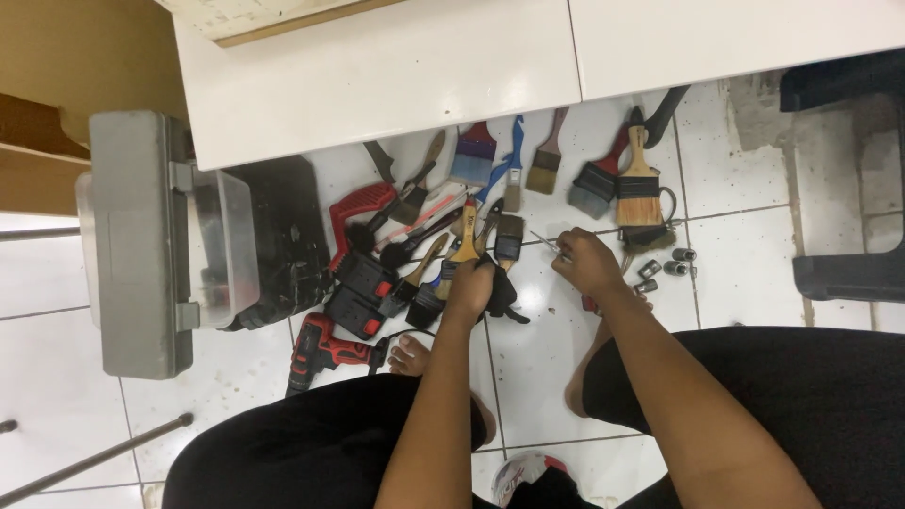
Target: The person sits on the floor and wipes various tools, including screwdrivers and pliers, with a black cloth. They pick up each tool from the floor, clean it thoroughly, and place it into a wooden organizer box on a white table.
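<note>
Head view: both forearms reached far, down to the tiled floor (735, 254). Left hand (471, 287) was closed on a black item (502, 292), amid brushes (451, 259) whose handles pointed far. Right hand (586, 261) pinched a thin metal tool (547, 242), long axis angled far-left. Red drill (325, 351) lay left, near sockets (671, 266) right.

White tiled floor (735, 254), stained along its grout lines, under glossy white cabinet doors (377, 75) at twelve o'clock; a dark plastic stool (848, 273) stands at three o'clock, wooden panelling (75, 57) at ten.
</note>
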